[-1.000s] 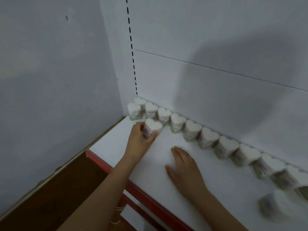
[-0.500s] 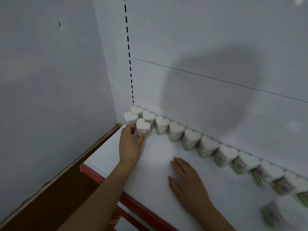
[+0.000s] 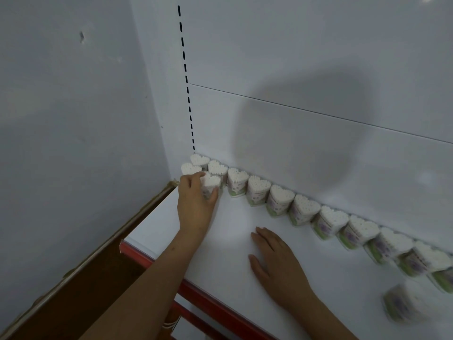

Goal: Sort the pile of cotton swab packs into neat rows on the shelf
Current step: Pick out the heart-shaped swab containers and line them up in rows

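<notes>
Heart-shaped cotton swab packs stand in a row [image 3: 279, 201] along the back wall of the white shelf [image 3: 245, 227], running from the far left corner to the right edge of view. In that corner my left hand [image 3: 196, 202] grips one upright pack [image 3: 211, 182] set in front of the row, thumb on its right side, fingers on its left. Another front pack [image 3: 190, 168] stands just left of it. My right hand [image 3: 277, 263] rests flat on the shelf, fingers straight, holding nothing. One blurred pack [image 3: 402, 305] lies apart at the lower right.
A grey side wall [image 3: 73, 119] closes the shelf on the left, and a white back panel [image 3: 318, 69] with a slotted upright [image 3: 186, 77] rises behind the row. The shelf has a red front edge [image 3: 196, 293]. A brown board [image 3: 73, 290] lies below left.
My left hand carried the pack further into the left corner and set it down next to the front pack. My right hand stayed flat on the shelf.
</notes>
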Demonstrator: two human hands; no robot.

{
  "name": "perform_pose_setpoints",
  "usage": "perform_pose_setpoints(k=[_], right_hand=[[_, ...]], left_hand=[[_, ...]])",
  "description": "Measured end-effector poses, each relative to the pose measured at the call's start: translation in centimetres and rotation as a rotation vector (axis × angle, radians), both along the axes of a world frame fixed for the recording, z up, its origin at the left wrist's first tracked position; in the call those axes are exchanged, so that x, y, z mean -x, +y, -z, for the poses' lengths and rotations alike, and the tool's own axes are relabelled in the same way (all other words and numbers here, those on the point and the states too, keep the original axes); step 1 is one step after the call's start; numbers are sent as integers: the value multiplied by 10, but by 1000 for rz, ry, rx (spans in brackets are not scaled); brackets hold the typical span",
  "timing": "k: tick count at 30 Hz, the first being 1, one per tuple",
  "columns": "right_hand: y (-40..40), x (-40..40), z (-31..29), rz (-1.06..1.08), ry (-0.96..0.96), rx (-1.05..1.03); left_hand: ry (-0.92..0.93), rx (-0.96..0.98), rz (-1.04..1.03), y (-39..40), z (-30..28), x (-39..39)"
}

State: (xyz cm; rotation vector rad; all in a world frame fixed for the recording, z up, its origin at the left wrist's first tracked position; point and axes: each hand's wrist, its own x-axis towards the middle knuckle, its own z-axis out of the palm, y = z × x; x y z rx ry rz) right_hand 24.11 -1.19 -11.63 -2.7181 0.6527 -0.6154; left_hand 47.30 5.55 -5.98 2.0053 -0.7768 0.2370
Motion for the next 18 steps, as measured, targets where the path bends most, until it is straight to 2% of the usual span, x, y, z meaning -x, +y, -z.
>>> perform_pose_setpoints(k=[6,9,12,15,18], right_hand=[[-1,0,0,-8,-18,12],[0,0,-1,0,-22,26],[0,0,-2,3,-10,16],[0,0,-2,4,0,17],[0,1,-3,4,9,3]], left_hand=[[-64,-29,16,-1,-1,-4],[-208,-62,-10,0,3,-9],[-382,-211,-37,-4,4,-18],[-456,-326,20,-10,2,-28],[-481,-313,51,-10,-1,-36]])
